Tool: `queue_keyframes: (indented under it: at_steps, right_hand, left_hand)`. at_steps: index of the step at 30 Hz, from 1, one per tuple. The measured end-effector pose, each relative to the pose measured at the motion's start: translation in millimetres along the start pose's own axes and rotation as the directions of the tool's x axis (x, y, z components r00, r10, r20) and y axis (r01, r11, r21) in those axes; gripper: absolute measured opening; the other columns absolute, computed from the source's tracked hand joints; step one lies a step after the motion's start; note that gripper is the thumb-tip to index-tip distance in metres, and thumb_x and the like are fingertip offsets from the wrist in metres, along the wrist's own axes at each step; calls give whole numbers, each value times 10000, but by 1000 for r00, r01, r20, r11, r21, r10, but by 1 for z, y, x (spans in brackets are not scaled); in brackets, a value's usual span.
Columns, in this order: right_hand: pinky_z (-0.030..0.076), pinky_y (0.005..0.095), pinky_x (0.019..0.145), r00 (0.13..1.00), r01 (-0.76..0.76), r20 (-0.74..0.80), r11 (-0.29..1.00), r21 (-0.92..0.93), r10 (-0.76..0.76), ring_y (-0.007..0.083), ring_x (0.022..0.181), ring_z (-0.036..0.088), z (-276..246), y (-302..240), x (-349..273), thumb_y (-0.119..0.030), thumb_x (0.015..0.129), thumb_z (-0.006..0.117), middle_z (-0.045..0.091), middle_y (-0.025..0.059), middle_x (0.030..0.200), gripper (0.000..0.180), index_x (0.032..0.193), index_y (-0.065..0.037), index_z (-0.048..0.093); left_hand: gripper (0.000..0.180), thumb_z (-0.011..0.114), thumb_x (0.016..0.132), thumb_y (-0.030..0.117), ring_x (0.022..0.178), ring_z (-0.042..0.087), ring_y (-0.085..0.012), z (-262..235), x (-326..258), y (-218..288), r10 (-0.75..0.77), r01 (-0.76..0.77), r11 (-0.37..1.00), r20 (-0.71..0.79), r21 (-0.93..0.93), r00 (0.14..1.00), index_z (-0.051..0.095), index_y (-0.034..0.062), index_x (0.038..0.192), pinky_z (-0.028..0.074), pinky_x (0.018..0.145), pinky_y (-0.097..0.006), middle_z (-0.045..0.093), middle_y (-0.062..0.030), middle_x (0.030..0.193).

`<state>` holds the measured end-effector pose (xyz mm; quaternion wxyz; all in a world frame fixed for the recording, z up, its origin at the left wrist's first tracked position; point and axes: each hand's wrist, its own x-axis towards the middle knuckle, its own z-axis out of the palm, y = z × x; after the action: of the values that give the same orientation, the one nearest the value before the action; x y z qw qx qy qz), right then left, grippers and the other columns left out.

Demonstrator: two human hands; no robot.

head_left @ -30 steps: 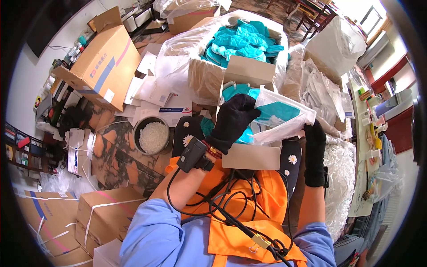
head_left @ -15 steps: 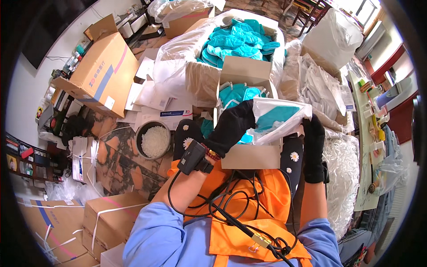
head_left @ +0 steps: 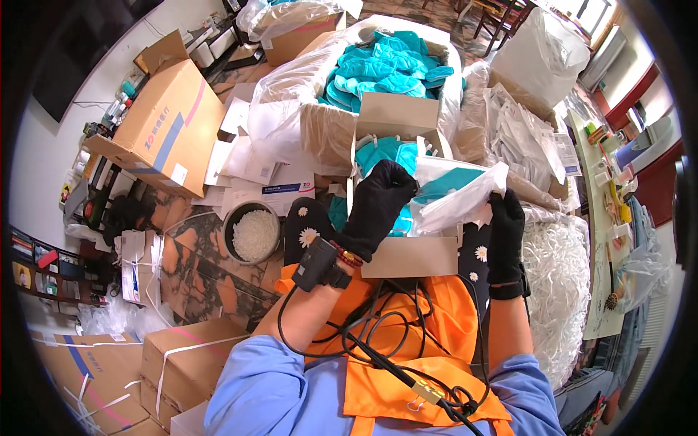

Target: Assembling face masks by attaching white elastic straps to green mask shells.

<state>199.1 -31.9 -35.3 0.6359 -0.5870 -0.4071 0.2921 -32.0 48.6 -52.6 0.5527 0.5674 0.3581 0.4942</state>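
Over the open cardboard box [head_left: 411, 258] in front of me, I hold a white pouch [head_left: 469, 200] with a teal face mask [head_left: 443, 184] partly showing in it. My left hand [head_left: 374, 207], in a black glove, is closed on the pouch's left edge. The right edge is pinched by my right hand [head_left: 505, 236], also black-gloved. The pouch's white film folds over the lower part of the mask. Below and beyond it, several teal masks [head_left: 385, 152] with white straps lie in the box.
A large plastic-lined carton [head_left: 327, 134] heaped with teal masks stands ahead. Flat packets [head_left: 520, 138] fill a carton at the right, near a bag of white strips [head_left: 556, 291]. A round bin of white bits [head_left: 254, 234] sits at the left, with taped cartons [head_left: 193, 360] nearer me.
The pouch's white film has folded further over the mask, so less teal shows. My left hand has curled tighter and shifted slightly; the right hand stays at the right edge.
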Motion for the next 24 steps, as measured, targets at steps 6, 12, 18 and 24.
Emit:
queue_keyframes:
  at_steps: [6, 12, 18, 24]
  right_hand:
    - [438, 261, 818, 999, -32, 10, 999, 40, 31, 106, 893, 560, 7, -3, -8, -138, 931, 584, 644, 12, 986, 247, 1132, -4, 632]
    - [450, 265, 813, 1000, -7, -23, 997, 74, 9, 104, 898, 570, 11, -1, -8, -130, 924, 600, 654, 22, 986, 222, 1099, 0, 638]
    - [461, 268, 812, 1000, 6, -23, 1000, -27, -7, 106, 909, 573, 8, 2, -8, -104, 908, 613, 654, 31, 991, 233, 1112, 7, 630]
    - [470, 272, 821, 998, 52, 37, 996, -70, -50, 117, 899, 585, -6, 14, 3, -78, 892, 618, 653, 30, 1002, 242, 1119, 4, 631]
  left_hand:
    - [210, 657, 825, -6, 893, 609, -137, -1, -1, -10, 346, -369, 895, 133, 250, 929, 604, 7, 1027, 493, 811, -281, 635, -60, 954]
    - [270, 625, 822, -41, 993, 595, -137, 0, -5, 2, 123, -140, 983, 139, 119, 983, 610, -2, 1089, 471, 894, -285, 637, -77, 1065]
    - [246, 652, 827, 25, 856, 607, -147, -2, -3, 3, 123, -137, 988, 176, 66, 977, 629, 27, 1072, 485, 749, -308, 670, -57, 961]
    - [241, 746, 776, 163, 759, 582, -261, -5, 10, -23, 204, -240, 873, 129, 424, 970, 628, 22, 932, 474, 697, -362, 606, -115, 806]
